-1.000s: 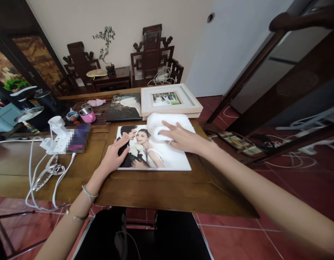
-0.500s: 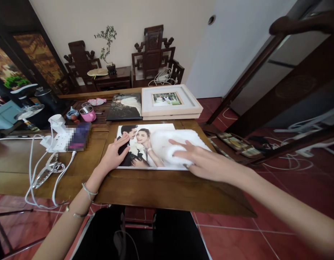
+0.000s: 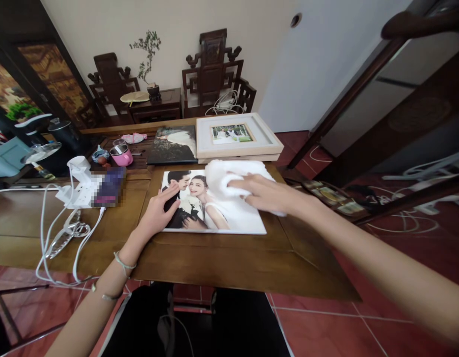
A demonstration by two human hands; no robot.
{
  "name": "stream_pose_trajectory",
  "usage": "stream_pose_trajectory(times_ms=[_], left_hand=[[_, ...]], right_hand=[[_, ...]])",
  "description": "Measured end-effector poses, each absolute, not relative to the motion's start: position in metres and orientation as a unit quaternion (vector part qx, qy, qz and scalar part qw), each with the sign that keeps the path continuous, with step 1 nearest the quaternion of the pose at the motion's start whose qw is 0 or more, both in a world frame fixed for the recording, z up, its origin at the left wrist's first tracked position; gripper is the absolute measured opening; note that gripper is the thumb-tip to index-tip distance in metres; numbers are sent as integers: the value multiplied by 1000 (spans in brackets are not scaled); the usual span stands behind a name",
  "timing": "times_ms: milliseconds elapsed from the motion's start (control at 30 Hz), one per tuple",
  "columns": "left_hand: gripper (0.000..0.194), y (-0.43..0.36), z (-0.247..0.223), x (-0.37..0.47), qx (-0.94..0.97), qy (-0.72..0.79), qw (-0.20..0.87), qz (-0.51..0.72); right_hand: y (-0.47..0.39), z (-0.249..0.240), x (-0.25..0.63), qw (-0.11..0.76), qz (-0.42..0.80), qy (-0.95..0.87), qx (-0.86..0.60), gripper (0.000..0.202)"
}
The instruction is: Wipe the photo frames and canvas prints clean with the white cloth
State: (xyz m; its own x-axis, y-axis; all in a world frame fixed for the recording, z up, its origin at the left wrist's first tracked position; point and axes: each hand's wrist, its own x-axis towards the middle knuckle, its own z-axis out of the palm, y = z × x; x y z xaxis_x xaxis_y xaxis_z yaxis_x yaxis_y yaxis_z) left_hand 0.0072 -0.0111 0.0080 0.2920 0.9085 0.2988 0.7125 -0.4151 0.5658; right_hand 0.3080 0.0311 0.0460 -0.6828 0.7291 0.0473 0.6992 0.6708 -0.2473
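A photo panel (image 3: 222, 220) with a black-and-white picture of two people lies flat on the wooden table (image 3: 222, 260) in front of me. My left hand (image 3: 158, 208) rests on its left side with the fingers stretched out. On the panel's upper right, my right hand (image 3: 255, 191) is closed on a bunched white cloth (image 3: 229, 171), pressed against the surface. The cloth hides the upper right part of the panel and hangs past its right edge.
Behind the panel lie a dark photo panel (image 3: 171, 144) and a pale framed photo (image 3: 264, 144). To the left are a pink cup (image 3: 122, 155), a white power strip (image 3: 80, 193) with cables and a clear hair clip (image 3: 63, 238). A dark wooden rack (image 3: 341, 94) stands at right.
My right hand has moved the cloth up and to the left, away from me, uncovering the panel's lower right corner. The left hand has stayed in place.
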Motion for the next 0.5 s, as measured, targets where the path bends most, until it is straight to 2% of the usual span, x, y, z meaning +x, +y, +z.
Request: stream_pose_trajectory(times_ms=[267, 367, 500], left_hand=[[44, -12, 9, 7, 790, 509, 166, 298], [45, -11, 8, 5, 792, 506, 169, 298], [45, -10, 6, 4, 794, 507, 166, 292]], right_hand=[[-101, 30, 312, 105, 109, -941, -303, 50], [-94, 30, 309, 99, 117, -939, -309, 52], [-34, 35, 298, 90, 116, -926, -347, 54]])
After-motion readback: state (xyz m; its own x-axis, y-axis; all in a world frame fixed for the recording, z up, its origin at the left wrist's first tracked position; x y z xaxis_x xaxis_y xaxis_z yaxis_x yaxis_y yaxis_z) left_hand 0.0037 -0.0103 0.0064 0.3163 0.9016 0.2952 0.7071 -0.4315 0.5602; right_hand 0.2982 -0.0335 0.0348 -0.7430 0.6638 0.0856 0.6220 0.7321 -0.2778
